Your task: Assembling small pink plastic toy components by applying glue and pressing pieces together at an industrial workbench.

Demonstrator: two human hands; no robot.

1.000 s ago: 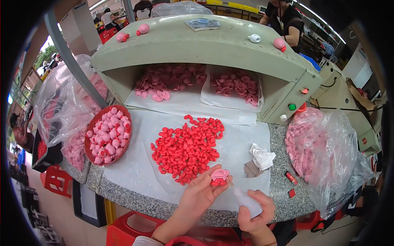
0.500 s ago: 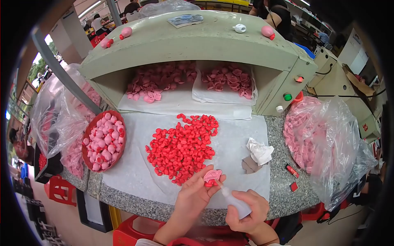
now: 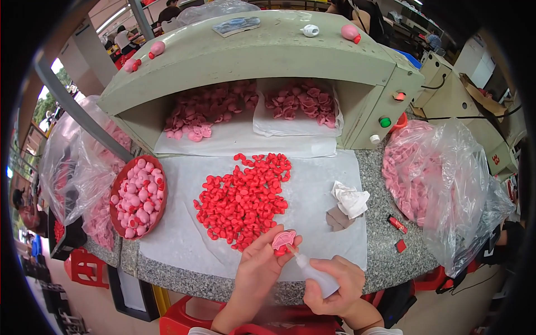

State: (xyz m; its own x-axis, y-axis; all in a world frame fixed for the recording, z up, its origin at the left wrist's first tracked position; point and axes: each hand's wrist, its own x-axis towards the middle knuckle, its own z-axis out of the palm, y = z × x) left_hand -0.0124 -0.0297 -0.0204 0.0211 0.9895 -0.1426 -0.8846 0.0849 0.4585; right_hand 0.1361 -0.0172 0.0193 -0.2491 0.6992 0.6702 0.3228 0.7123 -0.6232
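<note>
Between the fingertips of my left hand (image 3: 258, 270) is a small pink hollow molded piece (image 3: 284, 239) with a red part (image 3: 281, 250) at its lower edge. My right hand (image 3: 342, 283) is wrapped round a whitish squeeze bottle (image 3: 320, 277). The bottle's thin nozzle points up and left, at or very near the red part; whether it touches I cannot tell. Just beyond my hands, a heap of small red pieces (image 3: 245, 201) lies on a white paper sheet (image 3: 318, 184). To the left stands a reddish basket (image 3: 162, 207) filled with round pink pieces with red ends.
A pale green metal machine (image 3: 234, 58) spans the back, with pink pieces (image 3: 209, 109) inside its opening. Plastic bags of pink pieces stand left (image 3: 72, 162) and right (image 3: 458, 184). Crumpled white tissue (image 3: 350, 199), a red tube (image 3: 397, 224) and a red block (image 3: 401, 246) lie rightward.
The whole view has shifted slightly. My left hand has tilted the pink piece a little, and the bottle's nozzle stays close to its red part.
</note>
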